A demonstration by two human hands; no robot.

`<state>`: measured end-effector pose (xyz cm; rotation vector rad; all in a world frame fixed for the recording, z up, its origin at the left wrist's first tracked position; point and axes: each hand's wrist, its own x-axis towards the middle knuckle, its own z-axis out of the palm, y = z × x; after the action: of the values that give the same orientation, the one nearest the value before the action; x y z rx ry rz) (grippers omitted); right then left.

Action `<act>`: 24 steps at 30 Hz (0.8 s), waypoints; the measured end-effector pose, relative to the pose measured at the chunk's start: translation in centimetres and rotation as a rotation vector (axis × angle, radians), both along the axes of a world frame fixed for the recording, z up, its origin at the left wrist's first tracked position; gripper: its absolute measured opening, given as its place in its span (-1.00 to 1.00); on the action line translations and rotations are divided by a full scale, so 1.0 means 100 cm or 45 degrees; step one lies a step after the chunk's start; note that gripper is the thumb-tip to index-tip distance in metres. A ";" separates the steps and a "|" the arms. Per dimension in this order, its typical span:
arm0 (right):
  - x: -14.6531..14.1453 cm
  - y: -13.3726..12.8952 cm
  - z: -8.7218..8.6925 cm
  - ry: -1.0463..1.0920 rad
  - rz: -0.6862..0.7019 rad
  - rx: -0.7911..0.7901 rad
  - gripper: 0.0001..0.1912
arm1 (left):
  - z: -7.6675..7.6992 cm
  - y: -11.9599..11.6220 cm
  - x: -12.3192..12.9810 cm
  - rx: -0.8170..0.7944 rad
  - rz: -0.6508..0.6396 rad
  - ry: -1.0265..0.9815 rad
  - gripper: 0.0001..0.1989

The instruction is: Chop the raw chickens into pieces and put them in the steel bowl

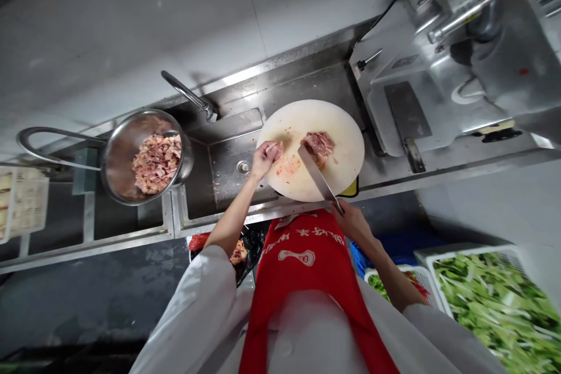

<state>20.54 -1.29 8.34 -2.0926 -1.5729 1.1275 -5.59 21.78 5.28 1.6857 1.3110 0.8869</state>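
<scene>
A round white cutting board (302, 187) lies across the sink's right side. On it rests a pile of raw meat (319, 146), dark red with some yellowish fat or skin. My right hand (352, 221) is closed round the handle of a kitchen knife (316, 174), whose blade slants across the board with its tip by the pile. My left hand (263, 159) is closed on a piece of raw meat (275, 151) at the board's left edge. Small red scraps lie between the two. Left of the board, a steel bowl (117, 158) holds many chopped meat pieces.
Below the board is a steel sink (228, 155) with a faucet (188, 93) behind it. A cleaver (407, 117) lies to the right near a machine. Baskets of cut green vegetables (495, 298) stand low at right. A white basket (28, 204) is far left.
</scene>
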 end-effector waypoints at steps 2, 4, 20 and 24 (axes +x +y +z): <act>-0.004 0.011 -0.005 -0.056 0.118 -0.021 -0.67 | -0.002 -0.006 0.000 0.164 -0.114 0.118 -0.70; -0.006 0.024 -0.008 -0.114 0.198 -0.060 -0.60 | -0.010 -0.018 -0.001 0.300 -0.367 0.240 -0.79; -0.095 0.125 0.035 -0.386 0.349 -0.105 -0.62 | -0.031 -0.165 -0.108 0.303 0.488 0.312 -0.85; -0.082 0.148 0.087 -0.422 0.088 0.271 -0.51 | -0.037 -0.207 -0.129 0.241 0.703 0.375 -0.83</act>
<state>12.34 13.48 17.06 -2.1744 -1.8319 0.6185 -18.54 1.08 1.57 1.6651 2.0068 1.1304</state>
